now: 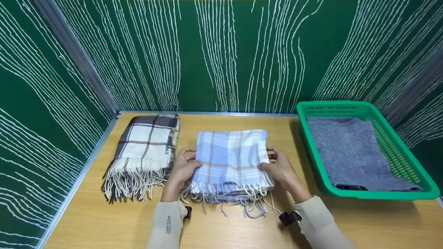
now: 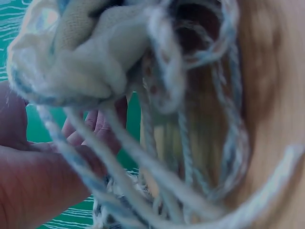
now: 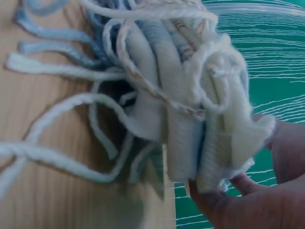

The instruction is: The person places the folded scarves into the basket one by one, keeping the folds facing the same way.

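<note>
A folded blue plaid scarf [image 1: 230, 159] lies on the wooden desk [image 1: 363, 221], at its middle, between a brown-and-cream plaid scarf [image 1: 147, 150] on the left and a green basket [image 1: 391, 138] on the right. Its long axis runs from the back wall toward the person, with the fringe [image 1: 228, 197] pointing at the person and the folded edge pointing away. The left hand [image 1: 181, 169] grips the scarf's left edge, thumb curled on top and fingers tucked at the side; the right hand [image 1: 280, 167] grips the right edge the same way (the wrist views show the stacked folds pinched at close range, blurred). A grey cloth [image 1: 349, 152] lies flat inside the basket
</note>
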Action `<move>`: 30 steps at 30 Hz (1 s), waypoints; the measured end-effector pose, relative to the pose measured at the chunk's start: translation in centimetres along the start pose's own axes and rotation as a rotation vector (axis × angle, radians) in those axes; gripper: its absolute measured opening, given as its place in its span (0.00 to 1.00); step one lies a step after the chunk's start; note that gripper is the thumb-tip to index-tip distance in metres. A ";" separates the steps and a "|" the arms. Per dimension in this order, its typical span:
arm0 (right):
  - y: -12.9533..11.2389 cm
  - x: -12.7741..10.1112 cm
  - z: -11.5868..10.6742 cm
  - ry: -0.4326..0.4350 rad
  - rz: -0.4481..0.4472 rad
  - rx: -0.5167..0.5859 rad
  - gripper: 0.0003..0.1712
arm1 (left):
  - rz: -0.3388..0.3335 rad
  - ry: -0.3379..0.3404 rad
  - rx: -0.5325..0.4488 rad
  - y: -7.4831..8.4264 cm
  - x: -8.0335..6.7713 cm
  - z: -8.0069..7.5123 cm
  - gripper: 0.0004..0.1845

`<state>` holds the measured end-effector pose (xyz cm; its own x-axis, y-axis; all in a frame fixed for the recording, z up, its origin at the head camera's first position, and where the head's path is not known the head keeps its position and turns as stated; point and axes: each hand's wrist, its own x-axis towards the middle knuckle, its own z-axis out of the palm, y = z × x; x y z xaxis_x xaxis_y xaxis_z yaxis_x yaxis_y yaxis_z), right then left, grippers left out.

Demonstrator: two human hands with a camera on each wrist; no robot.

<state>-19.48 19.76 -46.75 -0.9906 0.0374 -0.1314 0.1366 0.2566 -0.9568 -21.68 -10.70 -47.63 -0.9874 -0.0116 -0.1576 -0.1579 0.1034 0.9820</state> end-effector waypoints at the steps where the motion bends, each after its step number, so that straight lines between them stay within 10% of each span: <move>1: -0.1 -0.1 -0.1 0.001 -0.006 0.000 0.37 | 0.002 -0.001 0.003 0.1 0.0 0.0 0.27; 30: -3.7 -2.2 -3.8 0.034 -0.080 -0.075 0.36 | 0.028 -0.080 -0.071 3.3 -0.5 2.0 0.26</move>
<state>-17.81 22.38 -41.97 -0.9979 0.0463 -0.0452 0.0581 0.3318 -0.9415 -21.73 -8.32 -44.52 -0.9884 0.0704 -0.1349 -0.1330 0.0313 0.9906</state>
